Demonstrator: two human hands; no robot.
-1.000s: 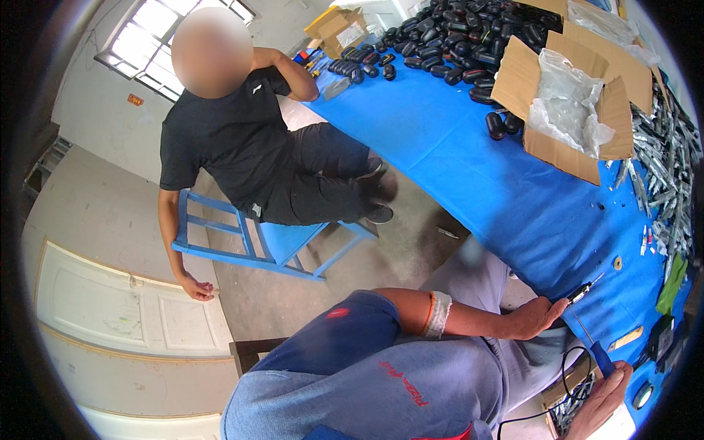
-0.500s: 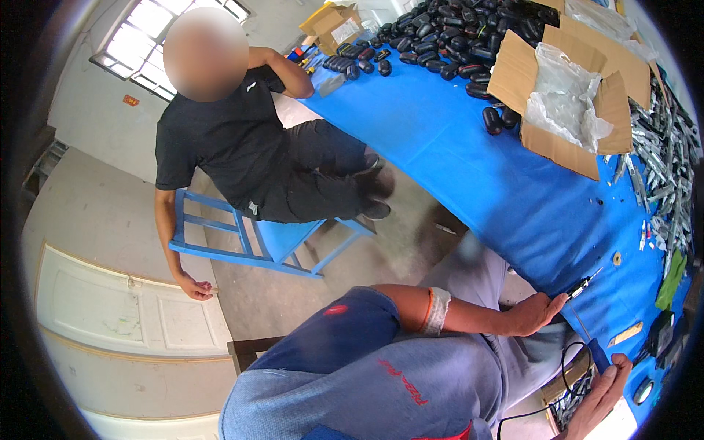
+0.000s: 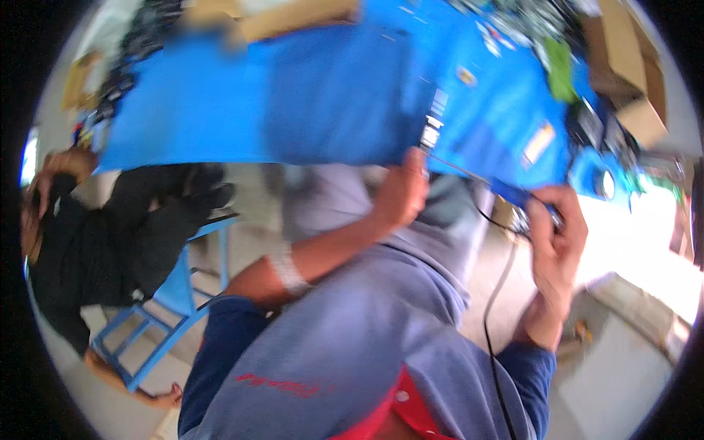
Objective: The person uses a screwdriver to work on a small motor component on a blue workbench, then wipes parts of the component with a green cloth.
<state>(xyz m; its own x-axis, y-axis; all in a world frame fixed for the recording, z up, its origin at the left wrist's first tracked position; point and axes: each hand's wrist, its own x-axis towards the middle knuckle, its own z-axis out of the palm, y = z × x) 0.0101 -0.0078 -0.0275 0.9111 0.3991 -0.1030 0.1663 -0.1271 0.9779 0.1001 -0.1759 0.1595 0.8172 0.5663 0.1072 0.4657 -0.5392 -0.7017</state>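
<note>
My left hand (image 3: 402, 192) is closed around the lower end of a narrow black-and-silver part (image 3: 430, 133), which points up over the edge of the blue-covered table (image 3: 213, 103). My right hand (image 3: 559, 227) grips the blue handle of a soldering iron (image 3: 509, 192). Its thin metal shaft reaches left toward the part near my left fingers; blur hides whether the tip touches it. A black cord (image 3: 493, 323) hangs from the iron and runs down past my right forearm.
On the table lie a small yellowish ring (image 3: 466, 75), a pale yellow strip (image 3: 539, 143) and a green cloth (image 3: 559, 70). A cardboard box (image 3: 623, 66) stands at the far right. At left, a person in black (image 3: 103, 249) sits on a blue chair (image 3: 172, 293).
My view has turned right, so the table now spans the top and the seated person has shifted to the far left. Both hands still hold the same things.
</note>
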